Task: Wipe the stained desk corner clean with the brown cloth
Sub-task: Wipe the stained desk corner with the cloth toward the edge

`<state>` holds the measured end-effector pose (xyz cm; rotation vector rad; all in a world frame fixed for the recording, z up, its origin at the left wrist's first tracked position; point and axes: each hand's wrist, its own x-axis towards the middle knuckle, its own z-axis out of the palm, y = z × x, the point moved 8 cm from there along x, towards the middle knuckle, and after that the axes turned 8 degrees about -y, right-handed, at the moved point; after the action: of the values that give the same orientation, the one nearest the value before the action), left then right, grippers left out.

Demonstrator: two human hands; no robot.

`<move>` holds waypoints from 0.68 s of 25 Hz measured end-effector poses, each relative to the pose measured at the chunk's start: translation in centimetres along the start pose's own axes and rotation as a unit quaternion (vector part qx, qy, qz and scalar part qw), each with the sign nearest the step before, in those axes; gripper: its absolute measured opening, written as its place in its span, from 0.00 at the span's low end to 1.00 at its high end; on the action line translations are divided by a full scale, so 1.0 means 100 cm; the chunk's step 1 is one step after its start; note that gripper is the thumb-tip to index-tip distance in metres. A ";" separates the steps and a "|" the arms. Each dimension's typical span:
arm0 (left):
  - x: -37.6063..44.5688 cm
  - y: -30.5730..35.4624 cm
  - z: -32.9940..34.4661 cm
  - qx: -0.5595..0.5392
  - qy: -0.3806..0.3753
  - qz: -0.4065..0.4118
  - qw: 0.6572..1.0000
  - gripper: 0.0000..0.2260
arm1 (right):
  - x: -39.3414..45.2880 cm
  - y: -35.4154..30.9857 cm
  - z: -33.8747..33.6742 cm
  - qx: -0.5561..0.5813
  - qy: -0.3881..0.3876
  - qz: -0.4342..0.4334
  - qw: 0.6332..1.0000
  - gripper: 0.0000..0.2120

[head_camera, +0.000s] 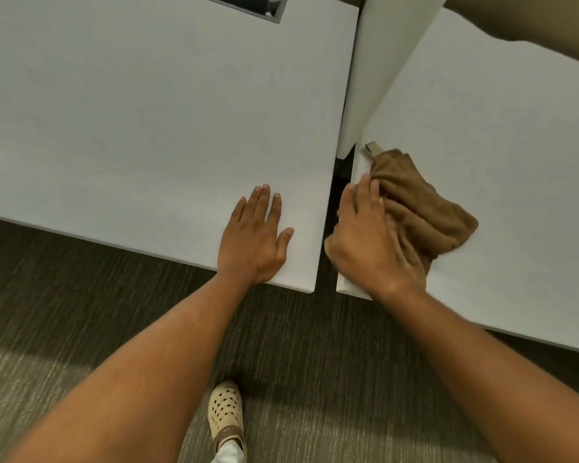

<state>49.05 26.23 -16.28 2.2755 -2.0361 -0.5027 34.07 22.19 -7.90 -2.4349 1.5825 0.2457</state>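
Note:
The brown cloth (425,208) lies crumpled on the near left corner of the right-hand white desk (502,182). My right hand (368,238) presses down on the cloth's left part, fingers curled over it at the desk's left edge. Part of the cloth is hidden under that hand. My left hand (254,242) rests flat, fingers apart, on the near right corner of the left-hand white desk (131,121), holding nothing. No stain is visible on the bare surface around the cloth.
A white divider panel (378,71) stands in the narrow gap between the two desks. A dark cut-out (248,5) shows at the left desk's far edge. Below the desks is grey carpet (64,312), with my foot in a beige perforated shoe (224,412).

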 end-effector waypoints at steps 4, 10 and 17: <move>0.002 0.000 -0.001 -0.007 0.002 0.000 1.000 0.32 | -0.051 -0.015 0.024 -0.057 -0.035 -0.071 0.995 0.39; 0.001 -0.002 -0.001 -0.014 0.002 0.003 1.000 0.32 | 0.016 -0.001 0.000 -0.079 -0.033 -0.010 0.996 0.38; 0.002 -0.003 -0.001 -0.011 -0.004 0.003 1.000 0.32 | -0.012 -0.007 0.006 -0.054 -0.046 -0.013 0.997 0.40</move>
<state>49.36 26.07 -16.29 2.2569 -2.0309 -0.5335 34.26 23.68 -8.05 -2.4830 1.5351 0.4445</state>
